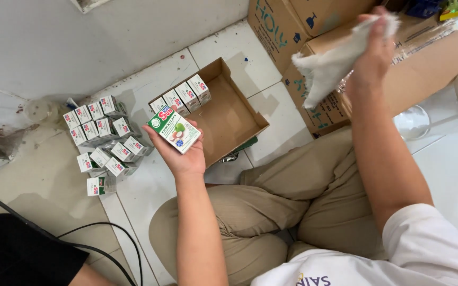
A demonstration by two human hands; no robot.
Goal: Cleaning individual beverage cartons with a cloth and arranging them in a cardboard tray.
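Left hand (184, 153): palm up above the crossed legs, fingers curled around a small green-and-white carton (174, 128) (held tilted).
Floor stack: matching small cartons (104, 140) piled on the tiles, left of that hand.
Open cardboard tray (229, 114): just beyond it, four cartons along its far-left wall.
Right hand (375, 50): raised, pinching a white cloth (332, 61) before brown cardboard boxes (425, 63).

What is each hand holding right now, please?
Left hand: holding a small green and white carton on the open palm.
Right hand: closed on a white cloth, raised.
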